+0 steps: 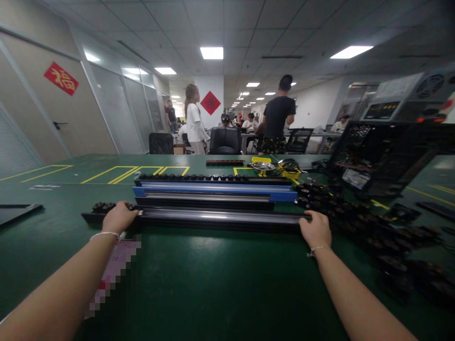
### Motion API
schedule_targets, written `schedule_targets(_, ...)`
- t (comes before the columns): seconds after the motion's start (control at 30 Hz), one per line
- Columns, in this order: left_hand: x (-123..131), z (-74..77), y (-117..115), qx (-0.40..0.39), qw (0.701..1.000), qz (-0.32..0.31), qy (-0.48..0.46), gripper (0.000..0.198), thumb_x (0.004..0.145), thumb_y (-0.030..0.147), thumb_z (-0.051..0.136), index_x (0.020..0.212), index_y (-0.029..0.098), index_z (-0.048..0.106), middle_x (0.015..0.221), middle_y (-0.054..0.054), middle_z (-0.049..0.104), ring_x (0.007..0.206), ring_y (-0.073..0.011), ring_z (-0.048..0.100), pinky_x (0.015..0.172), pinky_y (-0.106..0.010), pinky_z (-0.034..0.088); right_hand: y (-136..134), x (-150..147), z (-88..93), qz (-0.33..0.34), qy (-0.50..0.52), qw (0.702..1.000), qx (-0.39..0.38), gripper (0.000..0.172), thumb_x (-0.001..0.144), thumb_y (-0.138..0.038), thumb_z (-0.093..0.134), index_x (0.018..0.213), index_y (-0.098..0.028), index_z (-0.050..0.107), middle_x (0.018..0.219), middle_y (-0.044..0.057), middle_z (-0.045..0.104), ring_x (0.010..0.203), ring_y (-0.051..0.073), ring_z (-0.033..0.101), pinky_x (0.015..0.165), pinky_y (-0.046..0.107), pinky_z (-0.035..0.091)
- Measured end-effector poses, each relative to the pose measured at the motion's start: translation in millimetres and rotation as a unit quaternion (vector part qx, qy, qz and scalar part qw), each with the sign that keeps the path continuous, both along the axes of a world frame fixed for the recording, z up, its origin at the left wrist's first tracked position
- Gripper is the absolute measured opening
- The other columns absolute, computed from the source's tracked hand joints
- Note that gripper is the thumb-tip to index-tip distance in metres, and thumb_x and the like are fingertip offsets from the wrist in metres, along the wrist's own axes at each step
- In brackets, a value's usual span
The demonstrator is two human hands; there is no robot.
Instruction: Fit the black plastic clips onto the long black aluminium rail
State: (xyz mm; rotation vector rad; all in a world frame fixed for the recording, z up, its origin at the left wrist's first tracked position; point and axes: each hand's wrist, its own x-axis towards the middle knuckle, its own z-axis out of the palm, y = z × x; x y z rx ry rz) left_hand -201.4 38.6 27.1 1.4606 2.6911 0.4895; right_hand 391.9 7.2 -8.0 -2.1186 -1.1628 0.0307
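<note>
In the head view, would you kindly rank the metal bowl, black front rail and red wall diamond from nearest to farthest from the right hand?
1. Black front rail, touching the right hand.
2. Metal bowl, farther across the table.
3. Red wall diamond, beyond the table.

Item: one long, narrow black rail (pixel 220 218), straight, with a glossy silver-grey surface along most of its length. I view it at 6 o'clock from centre, lying crosswise from 9 to 3 o'clock, roughly level. Contents: small dark pieces (pixel 103 207), clustered at its 9 o'clock end; count unclear to me. Location: over the green table (pixel 213 279); I cannot tell whether touching.
</note>
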Motion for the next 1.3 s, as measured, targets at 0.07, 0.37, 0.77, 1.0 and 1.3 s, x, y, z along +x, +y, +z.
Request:
schedule_targets(0.07, 0, 0.3, 0, 0.000, 1.000, -0.003, 0.000, 0.055, 0.074, 0.044, 0.054, 0.118, 0.011, 0.051, 0.114, -0.019, 0.064, 0.106, -0.0317, 0.060, 0.085, -0.037, 0.047, 0, 0, -0.3, 0.003, -0.002, 1.000, -0.001, 0.040, 0.073, -0.029, 0.045, 0.108, -0.020, 0.062, 0.120, 0.009, 0.050, 0.092, 0.022, 0.057, 0.082, 0.034, 0.045)
schedule_targets(0.37, 4, -0.2, -5, 0.005, 1.000, 0.011, -0.016, 0.054, 0.074, 0.048, 0.051, 0.117, 0.015, 0.052, 0.117, -0.017, 0.062, 0.109, -0.0334, 0.059, 0.084, -0.040, 0.047, -1, 1, -2.2, 0.006, -0.004, 1.000, 0.001, 0.040, 0.074, -0.030, 0.044, 0.108, -0.021, 0.061, 0.121, 0.009, 0.049, 0.090, 0.021, 0.057, 0.080, 0.034, 0.045)
schedule_targets(0.77, 9, 0.6, -6, 0.008, 1.000, -0.006, -0.023, 0.055, 0.074, 0.047, 0.053, 0.118, 0.015, 0.052, 0.117, -0.017, 0.062, 0.109, -0.0319, 0.058, 0.084, -0.038, 0.047, 2, 2, -3.4, 0.003, -0.014, 1.000, 0.006, 0.038, 0.073, -0.029, 0.044, 0.106, -0.021, 0.062, 0.118, 0.009, 0.049, 0.100, 0.024, 0.055, 0.086, 0.036, 0.044)
schedule_targets(1.0, 11, 3.3, -7, 0.009, 1.000, -0.007, -0.028, 0.054, 0.074, 0.046, 0.052, 0.117, 0.014, 0.052, 0.118, -0.017, 0.062, 0.110, -0.0322, 0.058, 0.085, -0.038, 0.046, 2, 3, -4.4, 0.003, -0.010, 1.000, 0.009, 0.038, 0.073, -0.029, 0.045, 0.106, -0.020, 0.062, 0.118, 0.009, 0.049, 0.096, 0.023, 0.056, 0.085, 0.035, 0.045)
schedule_targets(1.3, 14, 1.0, -8, 0.013, 1.000, -0.006, -0.024, 0.053, 0.074, 0.049, 0.052, 0.117, 0.016, 0.052, 0.118, -0.016, 0.062, 0.110, -0.0313, 0.058, 0.085, -0.037, 0.046, 3, 4, -4.7, 0.008, -0.011, 1.000, 0.010, 0.039, 0.073, -0.030, 0.045, 0.106, -0.021, 0.062, 0.118, 0.010, 0.048, 0.096, 0.023, 0.055, 0.084, 0.037, 0.045)
